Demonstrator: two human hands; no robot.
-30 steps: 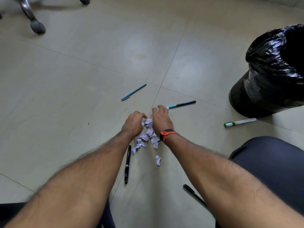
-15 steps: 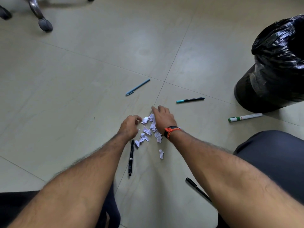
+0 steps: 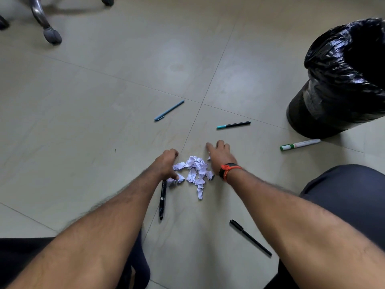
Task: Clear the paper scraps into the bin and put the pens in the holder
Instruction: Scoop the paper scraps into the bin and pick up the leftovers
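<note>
A: Why is the bin (image 3: 341, 84) so far right of both hands?

B: It waits for the paper scraps (image 3: 194, 168), heaped between them.

A: And the grips?

B: The left hand (image 3: 166, 163) curls loosely against the heap; the right hand (image 3: 219, 156) lies spread, holding nothing (pens scattered around).

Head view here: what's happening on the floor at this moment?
A person crouches over the floor, left hand and right hand cupped either side of a pile of paper scraps, none lifted yet. Five pens lie scattered around them. The black-lined bin stands off to the right. No pen holder is in view.
</note>
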